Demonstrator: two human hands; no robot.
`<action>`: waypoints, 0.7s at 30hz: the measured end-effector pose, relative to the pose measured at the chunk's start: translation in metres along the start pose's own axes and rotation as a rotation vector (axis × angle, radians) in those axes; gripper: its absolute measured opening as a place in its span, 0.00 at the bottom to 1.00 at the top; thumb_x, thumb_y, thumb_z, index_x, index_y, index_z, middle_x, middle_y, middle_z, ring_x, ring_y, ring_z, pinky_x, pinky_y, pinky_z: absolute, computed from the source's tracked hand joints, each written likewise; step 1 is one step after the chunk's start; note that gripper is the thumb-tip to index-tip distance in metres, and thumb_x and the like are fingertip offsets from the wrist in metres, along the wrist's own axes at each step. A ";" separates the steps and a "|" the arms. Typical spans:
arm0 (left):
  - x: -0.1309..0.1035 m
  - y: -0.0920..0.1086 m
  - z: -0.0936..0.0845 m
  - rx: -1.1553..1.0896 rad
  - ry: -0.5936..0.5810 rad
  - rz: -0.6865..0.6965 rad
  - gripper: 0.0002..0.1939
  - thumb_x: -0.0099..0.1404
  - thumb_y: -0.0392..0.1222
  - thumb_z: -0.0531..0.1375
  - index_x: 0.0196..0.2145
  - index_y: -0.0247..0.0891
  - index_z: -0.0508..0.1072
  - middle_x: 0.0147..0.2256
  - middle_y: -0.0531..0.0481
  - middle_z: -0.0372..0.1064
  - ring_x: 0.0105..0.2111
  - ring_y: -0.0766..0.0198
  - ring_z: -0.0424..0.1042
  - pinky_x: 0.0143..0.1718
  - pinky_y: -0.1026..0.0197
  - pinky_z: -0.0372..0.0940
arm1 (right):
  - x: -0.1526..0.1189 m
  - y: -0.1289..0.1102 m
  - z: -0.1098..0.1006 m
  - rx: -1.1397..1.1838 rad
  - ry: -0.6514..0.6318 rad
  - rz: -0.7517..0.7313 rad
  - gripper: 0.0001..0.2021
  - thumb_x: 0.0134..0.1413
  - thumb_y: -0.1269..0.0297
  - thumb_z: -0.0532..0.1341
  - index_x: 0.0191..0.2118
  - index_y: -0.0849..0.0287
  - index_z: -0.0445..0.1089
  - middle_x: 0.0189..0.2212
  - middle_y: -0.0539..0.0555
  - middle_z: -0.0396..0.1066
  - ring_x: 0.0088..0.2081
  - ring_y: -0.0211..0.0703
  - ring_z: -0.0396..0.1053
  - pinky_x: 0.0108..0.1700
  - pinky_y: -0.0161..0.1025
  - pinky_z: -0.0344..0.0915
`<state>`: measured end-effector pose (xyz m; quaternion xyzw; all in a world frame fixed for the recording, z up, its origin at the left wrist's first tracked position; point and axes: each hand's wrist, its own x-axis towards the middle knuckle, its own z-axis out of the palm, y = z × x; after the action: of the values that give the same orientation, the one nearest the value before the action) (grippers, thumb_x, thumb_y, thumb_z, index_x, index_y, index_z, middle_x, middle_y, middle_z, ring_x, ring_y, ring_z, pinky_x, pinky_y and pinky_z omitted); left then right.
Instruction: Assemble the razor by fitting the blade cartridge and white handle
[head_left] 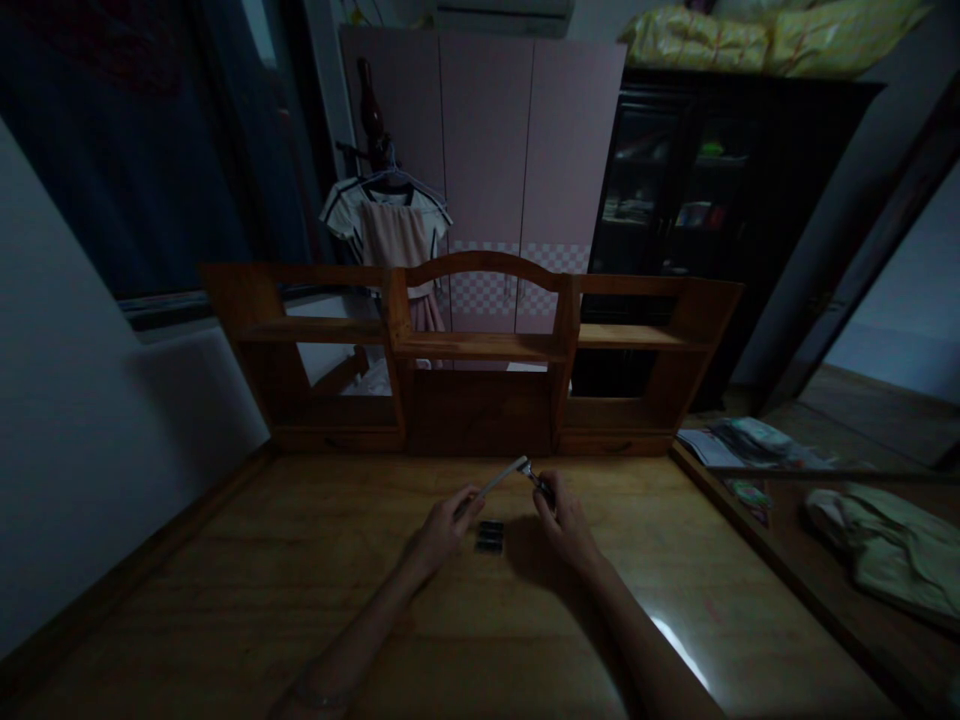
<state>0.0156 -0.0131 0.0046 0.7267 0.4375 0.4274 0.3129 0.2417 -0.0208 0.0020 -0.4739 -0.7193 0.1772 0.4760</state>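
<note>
My left hand (444, 530) is closed around the lower end of a thin pale stick (496, 480), shaped like a toothbrush; its bristles, if any, cannot be made out. In my right hand (564, 520) is a razor (534, 476) with a dark handle and a shiny metal head. The stick's far end meets the razor's head, or lies just in front of it, above the wooden desk (337, 560). Between my hands, on the desk top, lies a small dark case (490, 537) with several black sections, perhaps razor cartridges.
A wooden shelf unit (480, 347) stands along the desk's far edge. To the right, a lower brown surface bears a pale green cloth (900, 550) and papers in plastic (750, 440). A white wall (112, 400) borders the left side. Behind are pink wardrobe doors (484, 150).
</note>
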 end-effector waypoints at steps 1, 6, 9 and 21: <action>0.000 -0.001 0.000 0.002 0.003 -0.003 0.17 0.65 0.51 0.50 0.36 0.37 0.70 0.31 0.51 0.69 0.32 0.63 0.67 0.35 0.65 0.60 | 0.000 -0.001 0.000 -0.003 0.006 -0.004 0.10 0.61 0.62 0.49 0.45 0.58 0.59 0.31 0.52 0.65 0.31 0.41 0.64 0.34 0.37 0.59; 0.000 -0.005 0.001 0.002 0.002 -0.021 0.17 0.65 0.52 0.50 0.37 0.37 0.71 0.32 0.50 0.70 0.33 0.62 0.68 0.36 0.65 0.60 | 0.001 -0.004 -0.002 -0.023 -0.013 -0.015 0.09 0.61 0.61 0.49 0.44 0.57 0.60 0.32 0.53 0.66 0.32 0.42 0.64 0.34 0.37 0.59; 0.000 -0.004 0.001 0.002 0.009 -0.027 0.17 0.65 0.52 0.50 0.37 0.37 0.71 0.32 0.50 0.70 0.34 0.62 0.68 0.36 0.65 0.60 | 0.002 -0.005 -0.002 -0.027 -0.012 -0.024 0.09 0.61 0.61 0.48 0.41 0.57 0.61 0.30 0.52 0.66 0.30 0.42 0.64 0.33 0.37 0.59; 0.000 -0.004 -0.001 0.027 0.014 -0.027 0.17 0.65 0.52 0.49 0.37 0.38 0.71 0.33 0.51 0.71 0.34 0.62 0.69 0.37 0.65 0.61 | 0.003 -0.007 -0.003 -0.043 -0.009 -0.026 0.10 0.62 0.60 0.48 0.39 0.57 0.62 0.28 0.51 0.64 0.30 0.41 0.62 0.31 0.35 0.57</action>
<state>0.0134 -0.0113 0.0022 0.7220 0.4552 0.4221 0.3057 0.2402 -0.0220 0.0094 -0.4741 -0.7311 0.1577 0.4646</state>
